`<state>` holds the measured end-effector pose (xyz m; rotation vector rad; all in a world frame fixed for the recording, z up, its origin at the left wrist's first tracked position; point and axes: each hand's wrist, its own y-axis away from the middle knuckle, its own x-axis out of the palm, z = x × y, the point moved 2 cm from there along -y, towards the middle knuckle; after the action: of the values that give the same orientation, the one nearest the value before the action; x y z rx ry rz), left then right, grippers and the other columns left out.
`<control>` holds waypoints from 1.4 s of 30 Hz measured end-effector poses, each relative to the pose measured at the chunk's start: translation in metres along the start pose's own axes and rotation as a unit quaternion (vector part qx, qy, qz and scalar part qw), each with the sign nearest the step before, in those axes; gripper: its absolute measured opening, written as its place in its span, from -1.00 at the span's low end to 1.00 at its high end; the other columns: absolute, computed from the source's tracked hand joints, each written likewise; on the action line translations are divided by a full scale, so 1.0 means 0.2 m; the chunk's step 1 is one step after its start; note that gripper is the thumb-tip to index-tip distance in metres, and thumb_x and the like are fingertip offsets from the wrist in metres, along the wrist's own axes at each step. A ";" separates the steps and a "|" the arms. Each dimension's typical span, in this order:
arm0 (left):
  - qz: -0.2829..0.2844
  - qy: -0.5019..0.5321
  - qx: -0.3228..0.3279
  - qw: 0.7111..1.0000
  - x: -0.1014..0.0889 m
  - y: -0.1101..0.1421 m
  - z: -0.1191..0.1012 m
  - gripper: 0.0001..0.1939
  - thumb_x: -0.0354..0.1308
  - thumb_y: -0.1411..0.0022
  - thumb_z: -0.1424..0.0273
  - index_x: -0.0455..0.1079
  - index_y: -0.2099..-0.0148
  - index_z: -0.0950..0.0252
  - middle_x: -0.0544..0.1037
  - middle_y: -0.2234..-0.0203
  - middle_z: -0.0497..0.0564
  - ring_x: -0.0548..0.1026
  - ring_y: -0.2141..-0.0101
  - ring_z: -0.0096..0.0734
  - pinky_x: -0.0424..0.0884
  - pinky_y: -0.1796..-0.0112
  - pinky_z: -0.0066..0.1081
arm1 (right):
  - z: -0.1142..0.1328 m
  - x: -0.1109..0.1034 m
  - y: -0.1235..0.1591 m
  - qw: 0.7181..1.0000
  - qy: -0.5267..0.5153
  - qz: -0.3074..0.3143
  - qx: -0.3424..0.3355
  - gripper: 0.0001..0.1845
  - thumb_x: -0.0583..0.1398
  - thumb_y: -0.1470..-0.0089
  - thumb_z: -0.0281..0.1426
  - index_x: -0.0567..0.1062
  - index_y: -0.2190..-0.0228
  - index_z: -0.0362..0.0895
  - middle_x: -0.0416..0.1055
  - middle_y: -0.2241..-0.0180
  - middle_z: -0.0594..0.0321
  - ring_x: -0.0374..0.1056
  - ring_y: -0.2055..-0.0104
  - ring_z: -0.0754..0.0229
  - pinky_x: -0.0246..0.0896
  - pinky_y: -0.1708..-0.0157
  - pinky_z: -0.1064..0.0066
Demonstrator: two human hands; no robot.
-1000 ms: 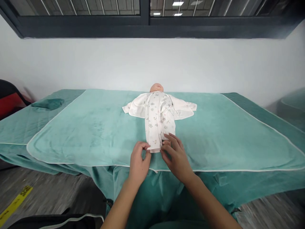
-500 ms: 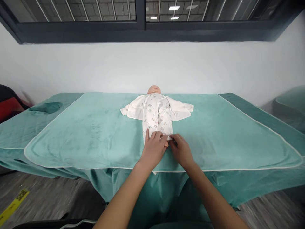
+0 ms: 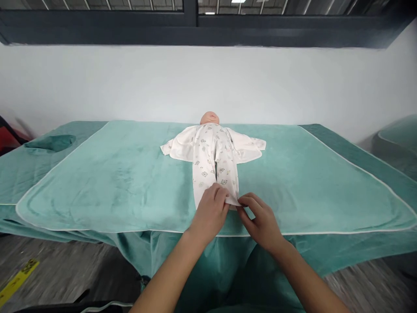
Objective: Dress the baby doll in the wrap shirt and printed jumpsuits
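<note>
A baby doll (image 3: 209,117) lies on its back on a teal blanket (image 3: 124,182), head toward the wall. It wears a white printed romper (image 3: 213,161) with sleeves spread out to both sides. My left hand (image 3: 210,213) rests with curled fingers on the lower end of the romper's legs. My right hand (image 3: 260,219) pinches the hem of the right leg cuff between thumb and fingers. The doll's feet are hidden under the cloth and my hands.
The blanket covers a table draped in darker teal cloth (image 3: 29,169), with a folded teal cloth (image 3: 52,142) at the far left. A white wall stands behind the table. A yellow floor marking (image 3: 16,282) shows at lower left.
My left hand moved from the left cuff onto the middle of the romper's leg ends. My right hand shifted right and closed on the right cuff. The romper legs now lie pulled down longer.
</note>
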<state>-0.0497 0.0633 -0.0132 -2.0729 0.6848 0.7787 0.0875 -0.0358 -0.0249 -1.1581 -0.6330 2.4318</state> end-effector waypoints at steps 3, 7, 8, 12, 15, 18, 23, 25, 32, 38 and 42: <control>-0.015 0.017 0.028 0.999 -0.01 0.06 0.00 -0.82 -0.04 -0.29 0.63 0.24 0.18 0.24 0.37 0.28 0.01 0.36 0.26 -0.32 0.40 0.23 -0.31 | 0.00 -0.02 0.01 0.998 0.046 0.027 -0.043 -0.85 0.12 -0.22 -0.51 0.39 0.17 -0.06 0.39 0.27 0.19 0.31 0.27 0.15 0.25 0.30 0.33; -0.021 0.012 0.086 0.996 -0.05 0.13 -0.03 -0.83 -0.04 -0.31 0.61 0.26 0.26 0.24 0.39 0.36 0.00 0.39 0.29 -0.33 0.41 0.27 -0.34 | -0.03 -0.02 0.02 0.991 0.084 0.077 -0.072 -0.85 0.12 -0.22 -0.51 0.41 0.19 -0.07 0.41 0.29 0.18 0.31 0.28 0.14 0.25 0.34 0.30; -0.030 0.014 0.103 0.994 -0.07 0.15 -0.03 -0.83 -0.03 -0.30 0.61 0.27 0.25 0.24 0.41 0.35 0.01 0.41 0.26 -0.33 0.43 0.24 -0.34 | -0.04 -0.02 0.02 0.988 0.089 0.096 -0.078 -0.86 0.12 -0.23 -0.49 0.42 0.18 -0.08 0.42 0.28 0.17 0.32 0.28 0.13 0.26 0.33 0.29; -0.140 0.028 0.041 0.989 -0.16 0.14 0.13 -0.83 0.01 -0.30 0.60 0.30 0.21 0.21 0.47 0.33 -0.01 0.47 0.21 -0.37 0.44 0.19 -0.36 | -0.15 -0.04 -0.01 0.973 0.049 0.198 -0.106 -0.86 0.13 -0.27 -0.41 0.48 0.18 -0.03 0.47 0.21 0.18 0.38 0.21 0.13 0.32 0.23 0.27; -0.148 -0.040 -0.079 0.985 -0.17 0.03 0.38 -0.88 0.03 -0.31 0.54 0.32 0.23 0.23 0.46 0.35 -0.01 0.45 0.28 -0.33 0.43 0.22 -0.32 | -0.32 -0.06 -0.14 0.990 0.038 0.132 -0.039 -0.85 0.11 -0.29 -0.39 0.49 0.24 -0.04 0.46 0.26 0.21 0.39 0.24 0.15 0.33 0.24 0.31; -0.075 -0.158 -0.127 0.976 -0.11 -0.13 0.58 -0.75 0.04 -0.28 0.49 0.36 -0.01 0.29 0.48 0.08 0.18 0.40 0.02 -0.10 0.38 0.00 -0.12 | -0.50 -0.02 -0.33 0.988 0.145 0.047 -0.008 -0.78 0.10 -0.23 -0.43 0.51 0.14 -0.06 0.47 0.13 0.12 0.36 0.07 0.02 0.30 0.09 0.19; -0.008 -0.239 -0.126 0.963 0.02 -0.36 0.70 -0.60 -0.15 -0.38 0.48 0.29 -0.18 0.40 0.34 -0.18 0.29 0.14 -0.27 -0.02 0.17 -0.19 -0.04 | -0.63 0.14 -0.60 0.962 0.270 0.043 -0.005 -0.70 0.09 -0.17 -0.49 0.50 0.09 -0.20 0.43 0.00 -0.05 0.25 -0.04 -0.08 0.16 -0.01 0.12; -0.003 -0.248 -0.134 0.959 0.04 -0.41 0.71 -0.60 -0.15 -0.39 0.47 0.29 -0.19 0.39 0.34 -0.18 0.29 0.13 -0.29 -0.03 0.13 -0.20 -0.04 | -0.62 0.16 -0.64 0.946 0.321 0.043 0.007 -0.75 0.09 -0.19 -0.47 0.52 0.15 -0.18 0.45 0.04 -0.04 0.25 0.02 -0.09 0.11 0.06 0.13; 0.016 -0.272 -0.165 0.948 0.03 -0.47 0.74 -0.70 -0.10 -0.35 0.49 0.40 -0.01 0.34 0.47 0.02 0.24 0.33 -0.07 -0.04 0.22 -0.10 -0.09 | -0.58 0.16 -0.64 0.934 0.353 0.050 0.003 -0.78 0.07 -0.19 -0.50 0.53 0.26 -0.15 0.48 0.14 0.00 0.23 0.09 -0.05 -0.03 0.09 0.16; 0.026 -0.311 -0.161 0.936 0.03 -0.45 0.74 -0.72 -0.13 -0.36 0.52 0.42 0.08 0.36 0.49 0.12 0.24 0.36 0.03 -0.04 0.24 -0.02 -0.11 | -0.57 0.13 -0.54 0.946 0.317 0.065 -0.010 -0.79 0.07 -0.18 -0.51 0.52 0.31 -0.14 0.48 0.21 0.09 0.26 0.11 0.03 -0.05 0.02 0.21; 0.034 -0.317 -0.146 0.937 0.02 -0.42 0.72 -0.75 -0.10 -0.36 0.51 0.41 0.11 0.35 0.49 0.15 0.22 0.36 0.05 -0.06 0.25 0.01 -0.14 | -0.56 0.11 -0.47 0.954 0.296 0.049 0.000 -0.79 0.08 -0.21 -0.49 0.51 0.34 -0.11 0.48 0.23 0.14 0.27 0.12 0.07 -0.03 0.05 0.25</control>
<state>-0.0308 0.2250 -0.0456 -1.8807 0.2869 1.5722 0.1770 0.0793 -0.0513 -1.8403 -0.3873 1.9855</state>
